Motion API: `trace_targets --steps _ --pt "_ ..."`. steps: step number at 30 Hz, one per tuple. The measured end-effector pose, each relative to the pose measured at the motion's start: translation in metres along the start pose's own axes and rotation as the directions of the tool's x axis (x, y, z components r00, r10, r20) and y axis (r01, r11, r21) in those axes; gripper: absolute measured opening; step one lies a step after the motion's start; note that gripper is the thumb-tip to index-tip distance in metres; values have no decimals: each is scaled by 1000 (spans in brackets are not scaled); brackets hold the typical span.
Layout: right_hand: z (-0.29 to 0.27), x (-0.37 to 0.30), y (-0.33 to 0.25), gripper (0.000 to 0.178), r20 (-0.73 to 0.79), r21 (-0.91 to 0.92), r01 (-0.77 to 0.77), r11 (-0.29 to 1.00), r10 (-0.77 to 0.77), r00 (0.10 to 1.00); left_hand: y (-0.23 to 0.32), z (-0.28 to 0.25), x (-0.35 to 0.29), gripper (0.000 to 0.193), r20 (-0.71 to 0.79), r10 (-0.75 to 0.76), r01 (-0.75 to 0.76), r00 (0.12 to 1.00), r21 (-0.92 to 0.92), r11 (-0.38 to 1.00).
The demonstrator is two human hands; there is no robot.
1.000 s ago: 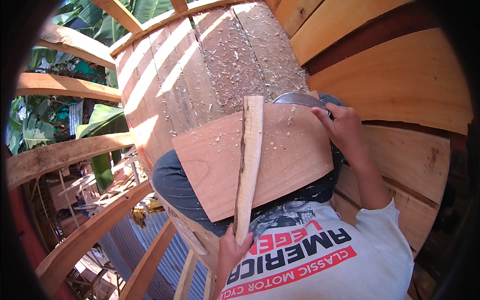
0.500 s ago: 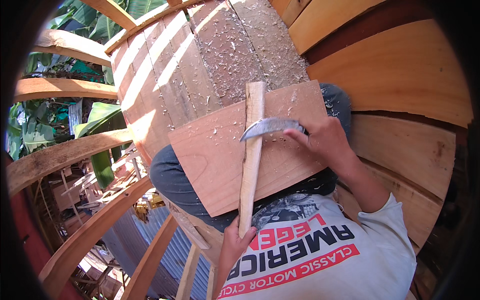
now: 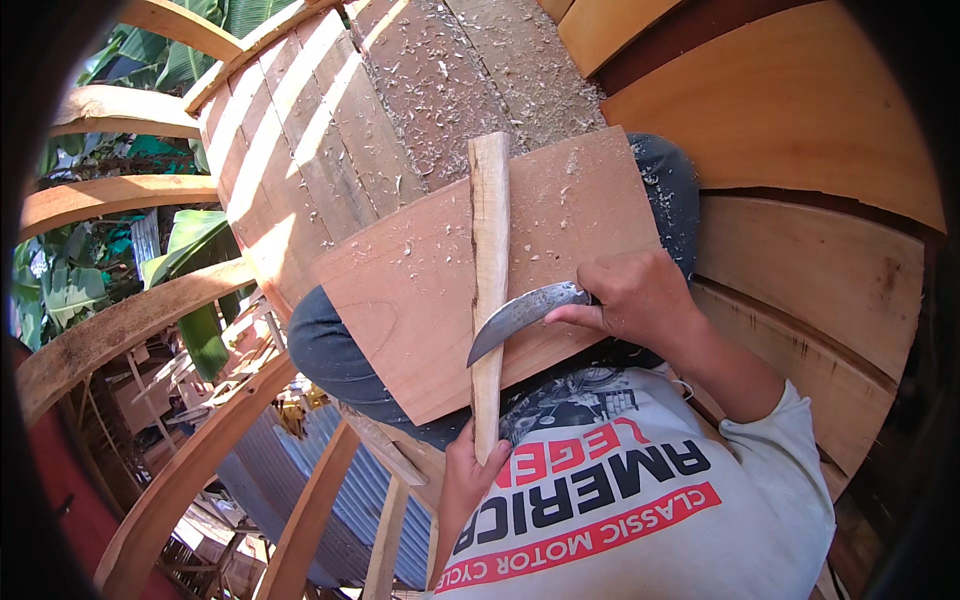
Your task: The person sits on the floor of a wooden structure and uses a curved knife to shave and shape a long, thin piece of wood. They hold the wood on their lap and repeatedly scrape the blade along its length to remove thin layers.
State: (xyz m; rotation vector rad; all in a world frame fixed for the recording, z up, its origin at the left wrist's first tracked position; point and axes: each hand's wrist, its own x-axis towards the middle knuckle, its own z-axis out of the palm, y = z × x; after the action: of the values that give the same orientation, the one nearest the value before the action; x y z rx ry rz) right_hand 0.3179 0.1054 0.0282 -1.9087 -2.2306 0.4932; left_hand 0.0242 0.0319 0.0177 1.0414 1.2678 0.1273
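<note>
A long, pale strip of wood (image 3: 489, 230) lies across a reddish-brown board (image 3: 400, 300) that rests on my lap. My left hand (image 3: 473, 462) is closed around the near end of the strip, close to my shirt. In my right hand (image 3: 630, 298) is a knife (image 3: 525, 317) with a broad curved blade. Its handle is hidden in my fist. The blade crosses over the lower half of the strip, its tip to the left of the wood. Whether the edge touches the wood, I cannot tell.
Wood shavings are scattered over the plank floor (image 3: 335, 130) ahead and a few on the board. Curved wooden slats (image 3: 810, 110) rise at the right. Wooden rails (image 3: 130, 290) stand at the left, with leaves and corrugated metal sheets (image 3: 290, 480) beyond them.
The knife in my right hand has slid down the strip toward me, and its blade now slants more. My left hand keeps its hold; the view has shifted slightly.
</note>
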Motion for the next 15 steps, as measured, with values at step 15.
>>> trace_targets --steps 15 --pt "-24 -4 14 53 -122 124 -174 977 189 974 -2 4 -11 44 -112 -30 30 993 2 1000"
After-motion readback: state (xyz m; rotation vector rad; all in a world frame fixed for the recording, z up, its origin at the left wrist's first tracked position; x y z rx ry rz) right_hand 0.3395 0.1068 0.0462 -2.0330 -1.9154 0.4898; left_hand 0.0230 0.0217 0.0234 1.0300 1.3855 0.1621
